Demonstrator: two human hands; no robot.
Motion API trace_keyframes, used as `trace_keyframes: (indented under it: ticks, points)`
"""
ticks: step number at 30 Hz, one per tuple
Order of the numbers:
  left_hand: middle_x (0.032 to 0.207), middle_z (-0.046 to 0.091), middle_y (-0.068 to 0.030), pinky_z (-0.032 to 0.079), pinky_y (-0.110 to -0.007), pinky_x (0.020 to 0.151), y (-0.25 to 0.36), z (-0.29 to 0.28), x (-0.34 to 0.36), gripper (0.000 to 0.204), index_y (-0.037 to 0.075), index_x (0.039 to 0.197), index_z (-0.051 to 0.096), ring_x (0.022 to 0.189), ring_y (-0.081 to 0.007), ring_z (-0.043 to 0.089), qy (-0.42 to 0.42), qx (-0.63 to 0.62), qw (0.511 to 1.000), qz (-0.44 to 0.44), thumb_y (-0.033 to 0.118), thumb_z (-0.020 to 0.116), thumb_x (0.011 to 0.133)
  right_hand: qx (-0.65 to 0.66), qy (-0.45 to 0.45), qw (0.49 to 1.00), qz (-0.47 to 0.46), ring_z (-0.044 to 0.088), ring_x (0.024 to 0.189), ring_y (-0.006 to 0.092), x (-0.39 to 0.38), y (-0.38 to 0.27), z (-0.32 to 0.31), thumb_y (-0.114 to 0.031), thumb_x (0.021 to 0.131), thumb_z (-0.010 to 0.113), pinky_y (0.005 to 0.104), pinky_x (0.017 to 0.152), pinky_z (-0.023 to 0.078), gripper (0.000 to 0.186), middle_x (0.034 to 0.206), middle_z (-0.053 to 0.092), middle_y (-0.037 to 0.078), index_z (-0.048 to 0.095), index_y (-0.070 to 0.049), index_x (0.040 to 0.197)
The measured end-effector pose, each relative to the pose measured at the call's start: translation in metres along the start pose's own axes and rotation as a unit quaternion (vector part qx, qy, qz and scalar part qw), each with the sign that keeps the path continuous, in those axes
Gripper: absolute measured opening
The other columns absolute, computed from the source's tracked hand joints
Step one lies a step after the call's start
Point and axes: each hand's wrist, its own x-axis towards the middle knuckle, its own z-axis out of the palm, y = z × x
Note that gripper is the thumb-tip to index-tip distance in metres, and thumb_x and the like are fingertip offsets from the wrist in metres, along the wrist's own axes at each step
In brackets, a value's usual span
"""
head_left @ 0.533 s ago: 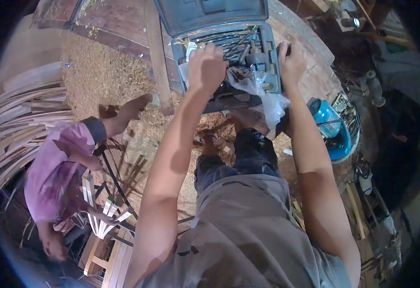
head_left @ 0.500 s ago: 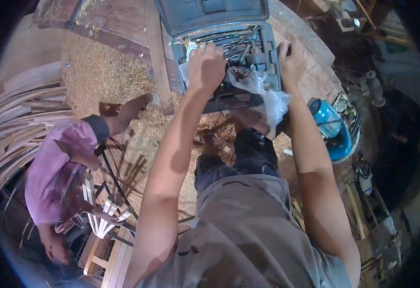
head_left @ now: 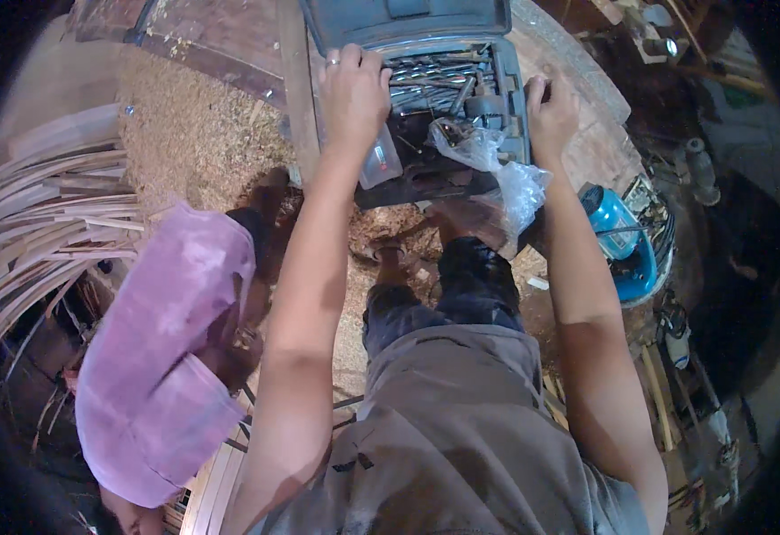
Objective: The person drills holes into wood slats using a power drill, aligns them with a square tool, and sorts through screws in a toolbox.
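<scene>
An open blue-grey tool case (head_left: 522, 147) sits before me, its lid (head_left: 416, 22) tilted back. Long drill bits (head_left: 430, 76) fill its upper part, with a dark cylindrical piece (head_left: 486, 109) beside them. My left hand (head_left: 354, 96) curls over the case's left rim, fingertips hidden. Just below that hand, a clear plastic box (head_left: 381, 162) leans at the lower left corner. My right hand (head_left: 552, 120) grips the right side with bent fingers. A crumpled clear plastic bag (head_left: 519, 196) spills over the near edge.
At left, a person in a pink shirt (head_left: 167, 348) bends close to my left arm. Curved wooden strips (head_left: 51, 223) are stacked behind them. Sawdust (head_left: 202, 134) covers the floor. A turquoise container (head_left: 635, 281) stands right of my right forearm. A wooden board (head_left: 299, 98) lies left of the case.
My left hand has moved left, from over the case's contents to its left rim, exposing more bits and the clear box. The person in pink has shifted closer and bent over.
</scene>
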Motion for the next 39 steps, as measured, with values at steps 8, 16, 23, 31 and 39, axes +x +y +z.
trace_keyframes:
  ticks: [8,16,23,31,39]
  points:
    - [0.091,0.06,-0.0115,0.044,-0.045,0.08,0.002,-0.002,-0.015,0.016,0.007,0.082,0.07,0.093,-0.0315,0.055,0.0,-0.01,1.0,0.027,0.022,0.07,0.077,-0.017,-0.044,0.999,-0.002,0.058,0.074,0.0334,-0.001,0.006,0.0,-0.028,0.085,0.064,0.046,0.068,0.045,0.021,0.079,0.063,0.012,0.061,-0.007,0.084]
    - [0.092,0.063,-0.0132,0.045,-0.044,0.082,0.005,0.003,-0.022,0.017,0.009,0.085,0.072,0.095,-0.0336,0.057,0.067,-0.006,0.995,-0.07,0.024,0.067,0.08,0.022,-0.026,0.999,-0.008,0.058,0.077,0.0345,-0.001,0.008,0.003,-0.026,0.084,0.064,0.0461,0.069,0.045,0.02,0.079,0.062,0.014,0.061,-0.006,0.086]
    - [0.126,0.057,-0.0098,0.043,-0.049,0.094,0.1,-0.017,-0.09,0.043,0.015,0.117,0.065,0.117,-0.0329,0.052,-0.144,-0.152,0.963,0.171,0.018,0.069,0.074,-0.003,-0.039,0.999,-0.003,0.058,0.077,0.0349,-0.001,0.005,-0.001,-0.026,0.085,0.065,0.0457,0.07,0.045,0.019,0.078,0.061,0.013,0.061,-0.007,0.086]
    - [0.107,0.058,-0.0132,0.048,-0.041,0.085,0.113,0.008,-0.126,0.023,0.002,0.095,0.063,0.102,-0.0307,0.056,-0.069,-0.16,0.972,0.159,0.012,0.06,0.074,-0.025,-0.037,0.999,-0.022,0.059,0.079,0.0358,-0.003,0.017,0.007,-0.03,0.086,0.062,0.046,0.07,0.046,0.024,0.082,0.063,0.014,0.063,-0.006,0.086]
    - [0.098,0.057,-0.0166,0.049,-0.044,0.083,0.104,0.014,-0.123,0.019,0.0,0.086,0.06,0.093,-0.0336,0.057,-0.024,-0.173,0.975,0.135,0.013,0.061,0.073,-0.03,-0.045,0.998,-0.028,0.058,0.078,0.0354,-0.001,0.017,0.006,-0.03,0.087,0.061,0.0468,0.071,0.045,0.025,0.081,0.063,0.016,0.063,-0.005,0.083]
